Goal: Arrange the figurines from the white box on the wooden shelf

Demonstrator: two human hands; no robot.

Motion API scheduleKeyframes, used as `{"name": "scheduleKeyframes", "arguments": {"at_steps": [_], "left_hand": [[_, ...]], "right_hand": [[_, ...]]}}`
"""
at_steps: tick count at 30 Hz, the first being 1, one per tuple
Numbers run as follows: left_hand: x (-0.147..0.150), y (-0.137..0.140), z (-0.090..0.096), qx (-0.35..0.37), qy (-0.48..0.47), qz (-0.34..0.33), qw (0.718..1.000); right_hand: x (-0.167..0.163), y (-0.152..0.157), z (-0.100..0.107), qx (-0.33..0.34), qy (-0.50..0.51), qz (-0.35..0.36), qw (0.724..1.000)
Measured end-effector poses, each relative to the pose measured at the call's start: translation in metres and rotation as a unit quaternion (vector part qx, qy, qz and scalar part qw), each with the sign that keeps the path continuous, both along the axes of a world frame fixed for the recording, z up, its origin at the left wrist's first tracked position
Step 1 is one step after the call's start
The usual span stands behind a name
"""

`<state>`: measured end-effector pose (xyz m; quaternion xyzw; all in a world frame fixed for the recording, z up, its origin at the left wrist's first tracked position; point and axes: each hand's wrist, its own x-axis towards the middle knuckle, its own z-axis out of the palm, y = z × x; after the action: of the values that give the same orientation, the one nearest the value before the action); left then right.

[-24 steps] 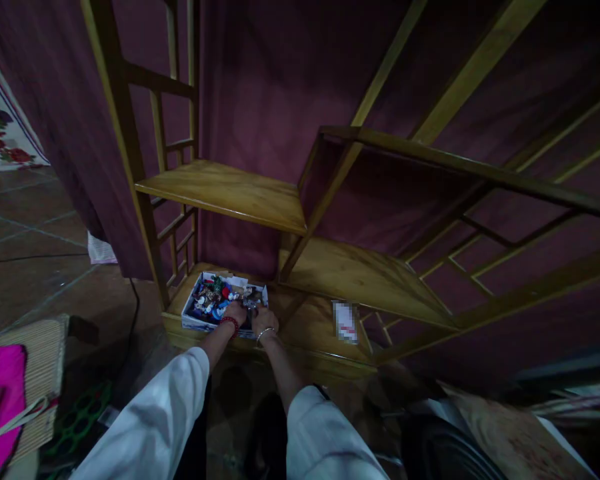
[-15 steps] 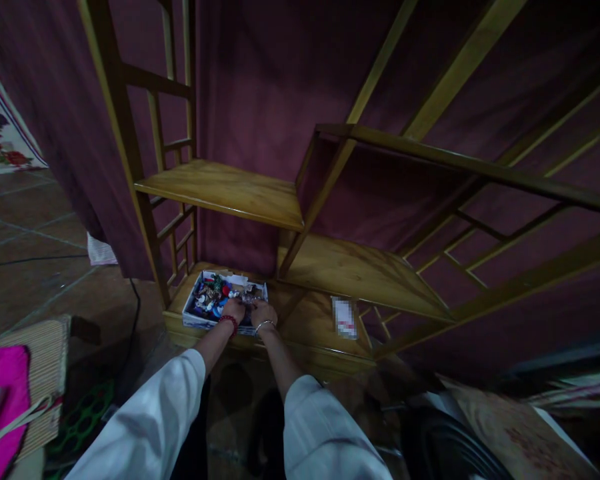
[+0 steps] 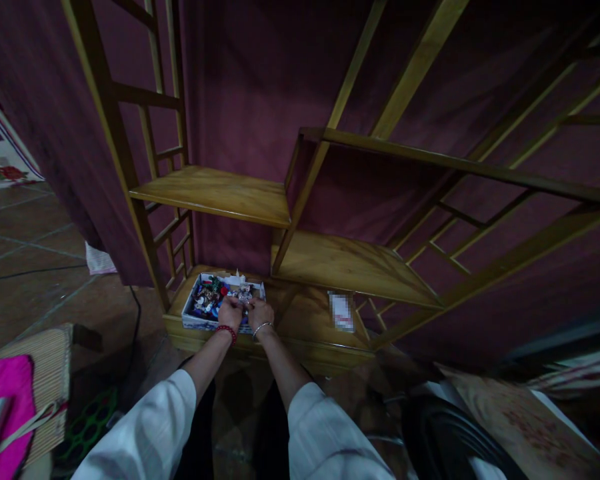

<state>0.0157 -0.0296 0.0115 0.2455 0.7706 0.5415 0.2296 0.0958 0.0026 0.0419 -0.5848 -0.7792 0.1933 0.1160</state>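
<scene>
Now | left hand [image 3: 230, 311], right hand [image 3: 260, 313] fingers pinch trinket [image 3: 244, 295] | over box [image 3: 196, 322]

This looks like a room in a home, dimly lit, though the poor light makes that hard to settle. A bare wooden display shelf [image 3: 215, 193] with staggered boards rises above and beyond the fingers [image 3: 233, 308], backed by a dark maroon curtain [image 3: 260, 87]. Brown floor tiles [image 3: 25, 267] spread well to the left of them, with a flowered cloth [image 3: 0, 160] farther left and a woven straw bag [image 3: 45, 387] near the left sleeve.
</scene>
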Motion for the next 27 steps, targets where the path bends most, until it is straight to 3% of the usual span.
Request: {"name": "scheduleKeyframes", "arguments": {"at_steps": [10, 20, 27], "left_hand": [[0.008, -0.024, 0.005, 0.075, -0.024, 0.008, 0.997], [0.012, -0.038, -0.002, 0.164, -0.195, -0.023, 0.967], [0.019, -0.048, 0.008, 0.158, -0.205, 0.004, 0.966]], "right_hand": [[0.004, -0.019, 0.003, 0.033, 0.01, 0.02, 0.999], [0.014, -0.034, 0.0, 0.033, 0.047, 0.018, 0.998], [0.017, -0.04, -0.001, 0.003, 0.091, 0.015, 0.996]]}}
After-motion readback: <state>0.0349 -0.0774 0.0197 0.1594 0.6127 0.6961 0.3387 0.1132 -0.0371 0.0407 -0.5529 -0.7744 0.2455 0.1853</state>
